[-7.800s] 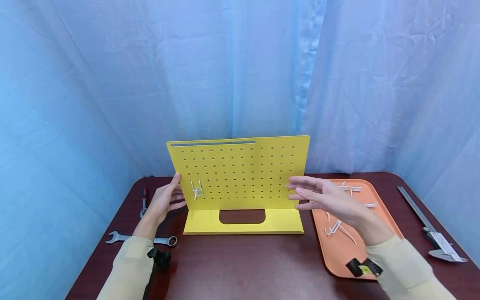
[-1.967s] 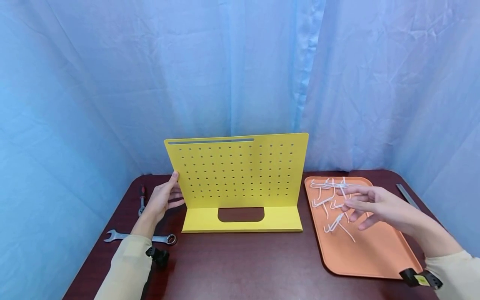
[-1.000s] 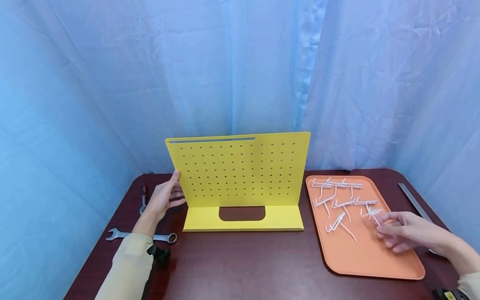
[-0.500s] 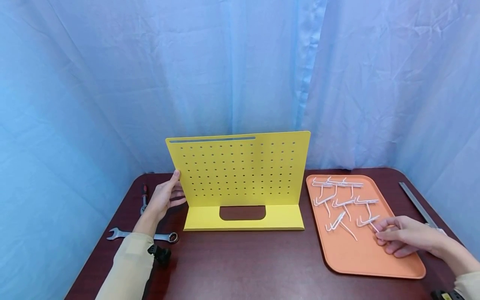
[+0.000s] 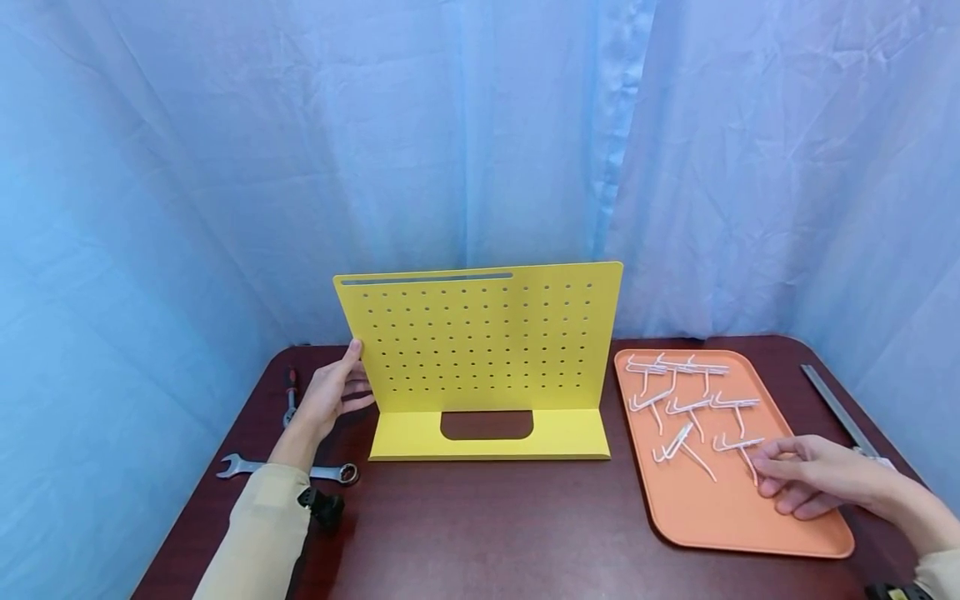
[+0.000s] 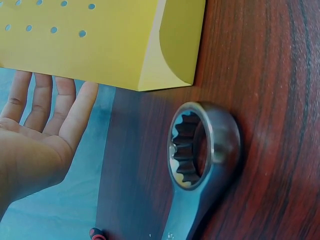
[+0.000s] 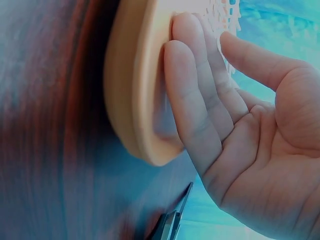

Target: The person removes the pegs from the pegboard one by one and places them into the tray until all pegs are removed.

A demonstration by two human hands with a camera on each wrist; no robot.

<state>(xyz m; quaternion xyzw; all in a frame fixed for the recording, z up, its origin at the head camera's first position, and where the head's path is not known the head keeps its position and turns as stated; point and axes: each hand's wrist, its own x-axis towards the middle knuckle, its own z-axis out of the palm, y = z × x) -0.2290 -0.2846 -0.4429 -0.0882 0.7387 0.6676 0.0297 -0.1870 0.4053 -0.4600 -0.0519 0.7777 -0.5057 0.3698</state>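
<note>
My left hand (image 5: 330,396) grips the left edge of a yellow pegboard stand (image 5: 450,350), thumb at the front and fingers behind. In the left wrist view, those fingers (image 6: 42,102) reach behind the board, and the thumb is hidden. My right hand (image 5: 813,475) is low over an orange tray (image 5: 735,525), fingertips beside the stem of a white pegboard hook (image 5: 738,446) lying there. The right wrist view shows a gap between thumb and fingers (image 7: 182,75). Several other white hooks (image 5: 678,367) lie in rows on the tray. None hangs on the board.
A combination wrench (image 5: 326,473) lies just left of the stand. Behind it is a red-and-black-handled tool (image 5: 290,396). A caliper (image 5: 836,408) lies right of the tray, partly hidden by my right arm. Blue curtains (image 5: 480,125) hang around the dark table (image 5: 480,533).
The hook at the board's lower left is gone from there. My right hand has carried a hook to the tray, laid it down and loosened its fingers. My left hand has stayed at the board's edge.
</note>
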